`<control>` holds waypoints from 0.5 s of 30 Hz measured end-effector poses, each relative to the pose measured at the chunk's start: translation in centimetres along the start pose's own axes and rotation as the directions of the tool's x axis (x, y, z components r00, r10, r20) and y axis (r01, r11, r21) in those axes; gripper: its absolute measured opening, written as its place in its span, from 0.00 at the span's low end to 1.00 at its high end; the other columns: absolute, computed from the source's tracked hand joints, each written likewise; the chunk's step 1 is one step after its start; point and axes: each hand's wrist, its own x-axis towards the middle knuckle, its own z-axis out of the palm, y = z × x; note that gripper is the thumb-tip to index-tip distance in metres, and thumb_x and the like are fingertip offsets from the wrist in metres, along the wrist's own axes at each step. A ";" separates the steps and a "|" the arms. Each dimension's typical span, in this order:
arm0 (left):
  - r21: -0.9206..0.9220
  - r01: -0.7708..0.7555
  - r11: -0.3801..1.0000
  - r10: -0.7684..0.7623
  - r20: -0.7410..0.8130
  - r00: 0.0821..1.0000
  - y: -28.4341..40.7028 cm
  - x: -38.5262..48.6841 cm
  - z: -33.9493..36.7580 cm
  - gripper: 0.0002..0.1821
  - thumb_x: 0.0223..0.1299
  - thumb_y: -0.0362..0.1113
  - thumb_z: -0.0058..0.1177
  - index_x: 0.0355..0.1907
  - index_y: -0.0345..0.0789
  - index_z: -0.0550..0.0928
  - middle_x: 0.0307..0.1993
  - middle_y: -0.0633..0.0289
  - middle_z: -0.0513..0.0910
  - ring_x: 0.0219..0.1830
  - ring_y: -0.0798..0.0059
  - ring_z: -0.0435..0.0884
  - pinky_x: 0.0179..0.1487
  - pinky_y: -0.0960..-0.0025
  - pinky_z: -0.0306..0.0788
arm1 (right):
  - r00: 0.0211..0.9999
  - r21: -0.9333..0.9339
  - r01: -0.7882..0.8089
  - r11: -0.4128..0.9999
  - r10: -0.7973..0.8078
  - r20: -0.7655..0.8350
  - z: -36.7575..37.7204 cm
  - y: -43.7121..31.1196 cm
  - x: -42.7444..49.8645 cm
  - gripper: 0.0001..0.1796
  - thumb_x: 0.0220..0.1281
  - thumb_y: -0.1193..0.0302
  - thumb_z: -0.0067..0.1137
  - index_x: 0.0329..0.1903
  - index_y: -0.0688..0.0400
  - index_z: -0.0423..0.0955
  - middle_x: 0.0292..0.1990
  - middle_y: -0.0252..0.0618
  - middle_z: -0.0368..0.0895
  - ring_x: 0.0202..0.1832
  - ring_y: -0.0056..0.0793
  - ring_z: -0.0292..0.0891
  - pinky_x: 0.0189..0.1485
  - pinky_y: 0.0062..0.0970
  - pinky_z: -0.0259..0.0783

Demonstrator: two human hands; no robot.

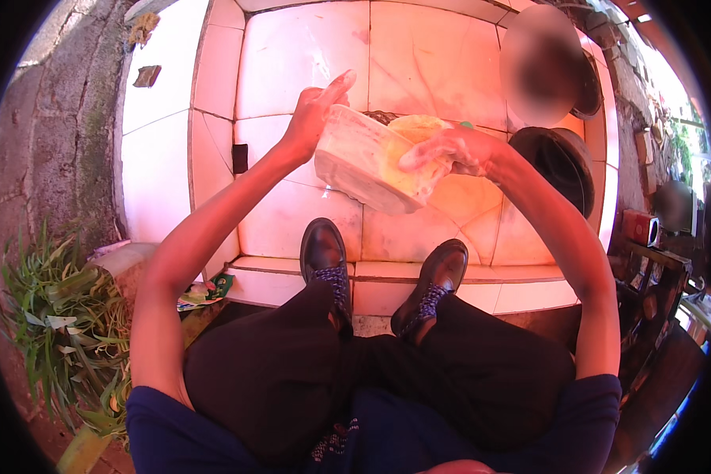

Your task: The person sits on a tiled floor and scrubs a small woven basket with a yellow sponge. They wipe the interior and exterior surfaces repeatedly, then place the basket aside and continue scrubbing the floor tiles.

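My left hand [323,109] grips the upper left corner of a pale rectangular block or container [361,157], its thumb or a finger raised along the edge. At the block's right end my right hand [450,148] is pressed against the side, with whitish suds or paste on its fingers. A yellow piece, perhaps a sponge or cloth [418,126], lies by the right hand at the block's top edge; whether the hand holds it, I cannot tell. The block is tilted above a tiled basin floor [308,207]. Something dark and textured shows partly behind it.
A black tub [554,169] stands at the basin's right side, with another dark round thing, partly blurred, above it. A small dark block [240,158] is by the left wall. My shoes [324,249] rest at the near tiled ledge [403,271]. Cut green leaves [65,332] lie at left.
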 end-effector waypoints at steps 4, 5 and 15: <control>0.425 -0.147 0.893 0.080 0.171 0.982 2.4 -0.3 0.7 0.33 0.71 0.55 0.44 0.13 0.32 0.73 0.13 0.67 0.70 0.16 0.79 0.68 0.25 0.70 0.61 | 0.998 -0.093 -0.052 0.994 0.048 -0.041 -0.3 -0.3 -0.5 0.20 0.64 0.66 0.58 0.53 0.66 0.78 0.53 0.39 0.81 0.54 0.27 0.76 0.55 0.25 0.73; 0.514 -0.143 0.846 0.042 0.203 0.978 3.0 -0.6 1.4 0.35 0.71 0.56 0.43 0.14 0.30 0.75 0.14 0.65 0.73 0.17 0.78 0.70 0.26 0.70 0.63 | 0.995 -0.152 -0.070 0.986 0.058 -0.084 -0.1 -0.4 -0.5 0.19 0.64 0.66 0.58 0.53 0.66 0.77 0.53 0.39 0.81 0.54 0.27 0.76 0.55 0.24 0.73; 0.734 -0.412 0.540 0.225 0.346 0.911 0.0 -0.6 2.6 0.17 0.72 0.41 0.47 0.49 0.33 0.83 0.15 0.52 0.75 0.14 0.74 0.69 0.21 0.69 0.65 | 0.858 -0.405 0.511 0.758 -0.422 0.294 -4.3 1.9 2.3 0.18 0.59 0.72 0.58 0.53 0.62 0.74 0.52 0.41 0.81 0.55 0.38 0.75 0.58 0.35 0.71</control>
